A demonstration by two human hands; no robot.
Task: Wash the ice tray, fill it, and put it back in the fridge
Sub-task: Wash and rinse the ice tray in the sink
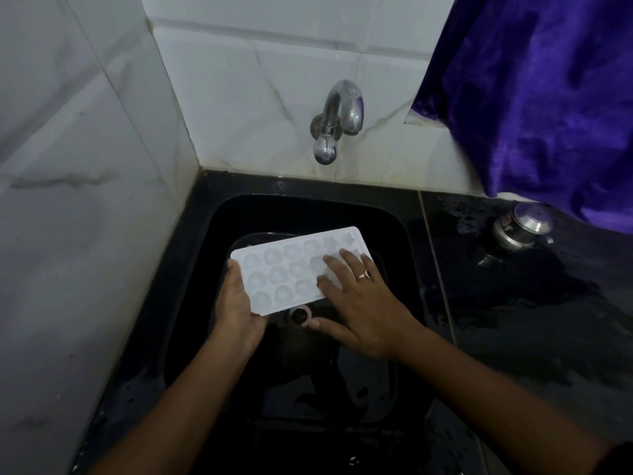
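Ice tray [284, 269] held over sink [394, 234], wash step; no stream visible at tap [342, 111].
I judge the tray light, thin, slightly flexible, and probably wet and slippery. Left hand [239, 303] clamps its short end, thumb on the rim. Right hand [363, 303] lies flat on top, fingers [334, 265] straight and slightly apart. Best hold: both short-end rims, kept level once filled.

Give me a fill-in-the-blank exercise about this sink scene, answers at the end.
The left hand grips one end of the ____ ice tray.
The right hand rests flat on the tray, above the ____ sink.
The cloth hanging beside the tap is ____.
Answers: white, black, purple.
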